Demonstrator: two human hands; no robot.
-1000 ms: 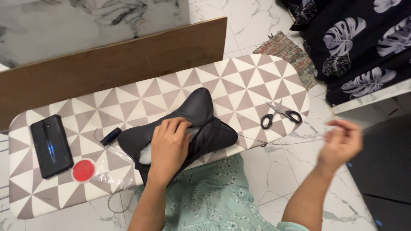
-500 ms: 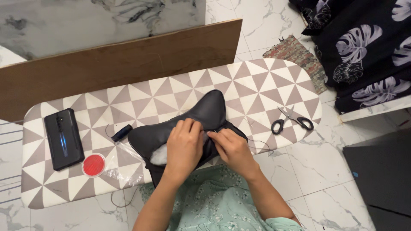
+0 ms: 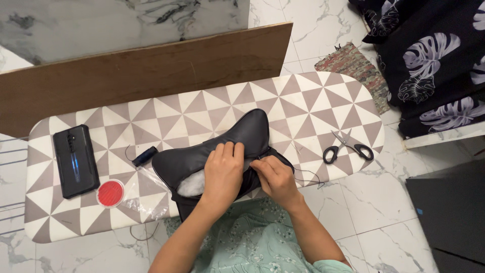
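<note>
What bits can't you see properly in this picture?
- Needle: too small, hidden in the right hand fingertips, head view.
- Open seam of the black cushion: covered by the left hand.
- White stuffing: mostly inside the cushion.
- Dark thread: too thin to follow.
- Leaf-print cloth: cut off by the edge.

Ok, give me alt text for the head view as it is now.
Both hands work on a black stuffed cushion on a triangle-patterned board: the left hand presses it down, the right hand pinches at its seam where thread trails. White stuffing shows; scissors, a phone and a spool lie nearby.
</note>
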